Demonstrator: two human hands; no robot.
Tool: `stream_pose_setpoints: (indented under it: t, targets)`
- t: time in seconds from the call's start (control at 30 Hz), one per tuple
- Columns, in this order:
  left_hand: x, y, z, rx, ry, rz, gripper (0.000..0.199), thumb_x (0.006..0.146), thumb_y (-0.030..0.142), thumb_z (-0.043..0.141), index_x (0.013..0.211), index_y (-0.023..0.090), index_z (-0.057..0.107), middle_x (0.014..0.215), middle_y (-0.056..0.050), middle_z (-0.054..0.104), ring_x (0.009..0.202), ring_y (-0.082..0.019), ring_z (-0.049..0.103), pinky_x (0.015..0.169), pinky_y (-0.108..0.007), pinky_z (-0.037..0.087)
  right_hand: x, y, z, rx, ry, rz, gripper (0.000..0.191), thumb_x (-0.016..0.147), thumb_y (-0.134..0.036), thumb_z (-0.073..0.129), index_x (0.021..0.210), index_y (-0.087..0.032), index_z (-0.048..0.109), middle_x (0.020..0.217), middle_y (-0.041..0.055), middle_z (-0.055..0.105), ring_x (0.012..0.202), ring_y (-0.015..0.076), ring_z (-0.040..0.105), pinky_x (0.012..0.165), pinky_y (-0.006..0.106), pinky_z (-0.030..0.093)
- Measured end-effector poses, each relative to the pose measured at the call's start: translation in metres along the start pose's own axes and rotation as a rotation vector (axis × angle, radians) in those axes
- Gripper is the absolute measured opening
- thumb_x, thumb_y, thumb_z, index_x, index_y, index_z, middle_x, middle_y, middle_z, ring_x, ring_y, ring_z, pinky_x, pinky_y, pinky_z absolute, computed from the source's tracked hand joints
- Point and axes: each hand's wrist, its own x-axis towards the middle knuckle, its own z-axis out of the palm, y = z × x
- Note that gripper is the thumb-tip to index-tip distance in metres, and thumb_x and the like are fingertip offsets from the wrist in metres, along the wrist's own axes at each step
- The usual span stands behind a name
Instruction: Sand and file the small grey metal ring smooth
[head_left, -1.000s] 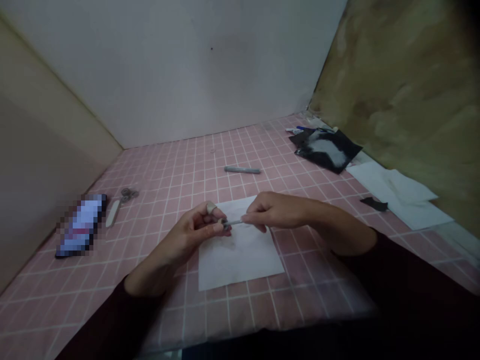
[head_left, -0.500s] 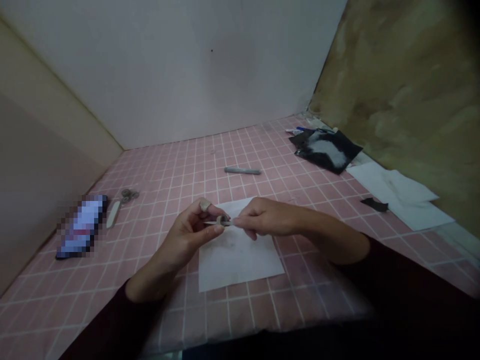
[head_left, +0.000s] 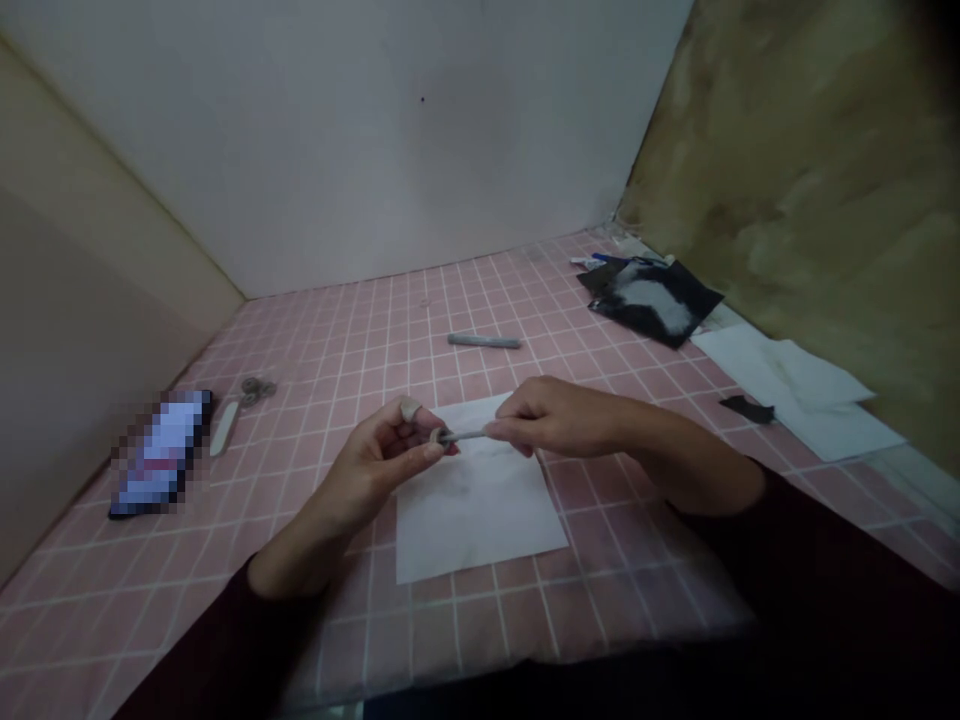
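Note:
My left hand (head_left: 382,455) pinches a small ring (head_left: 437,437) between thumb and fingers, and a beige wrap covers one of its fingertips. A thin grey stick (head_left: 466,435) runs from the ring to my right hand (head_left: 551,415), whose fingers are closed on its other end. The stick's left tip is at or inside the ring; exactly how deep is too small to tell. Both hands are over the upper part of a white paper sheet (head_left: 480,520) with faint grey smudges.
A grey rod (head_left: 484,341) lies beyond the paper. At left are a pixelated phone-like object (head_left: 161,455), a white strip (head_left: 224,428) and small rings (head_left: 255,388). A black bag (head_left: 656,300), white papers (head_left: 802,390) and a dark scrap (head_left: 747,408) lie at right.
My right hand has moved right and slightly up, drawing the stick back, so its tip no longer sticks out left of the ring. My left hand has barely moved.

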Motion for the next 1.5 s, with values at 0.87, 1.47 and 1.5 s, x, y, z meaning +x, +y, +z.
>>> stream_pose_setpoints:
  t: [0.87,1.47,1.5]
  targets:
    - [0.003,0.001,0.002,-0.116,-0.129,-0.189,0.016,0.081,0.026,0.072,0.087,0.013,0.066,0.069,-0.002,0.067,0.065,-0.011,0.062,0.067,-0.021,0.048,-0.001,-0.008,0.007,-0.066,0.030,-0.061,0.038,0.094,-0.028,0.048,0.060,-0.014,0.055,0.054,-0.0029,0.047,0.054,0.0081,0.042,0.059,0.025,0.028]
    - [0.005,-0.001,0.005,-0.216,-0.106,-0.277,0.016,0.078,0.023,0.072,0.071,0.011,0.065,0.060,-0.002,0.065,0.051,-0.009,0.058,0.053,-0.019,0.046,-0.002,-0.004,0.002,-0.013,-0.025,-0.054,0.038,0.094,-0.028,0.048,0.060,-0.013,0.056,0.052,-0.0036,0.046,0.053,0.0074,0.043,0.059,0.025,0.030]
    - [0.004,-0.001,0.005,-0.211,-0.116,-0.266,0.015,0.079,0.023,0.072,0.072,0.011,0.065,0.060,-0.002,0.065,0.052,-0.009,0.058,0.055,-0.019,0.046,-0.001,-0.004,0.003,-0.005,-0.039,-0.055,0.037,0.094,-0.027,0.048,0.060,-0.013,0.057,0.053,-0.0036,0.046,0.053,0.0073,0.043,0.059,0.025,0.031]
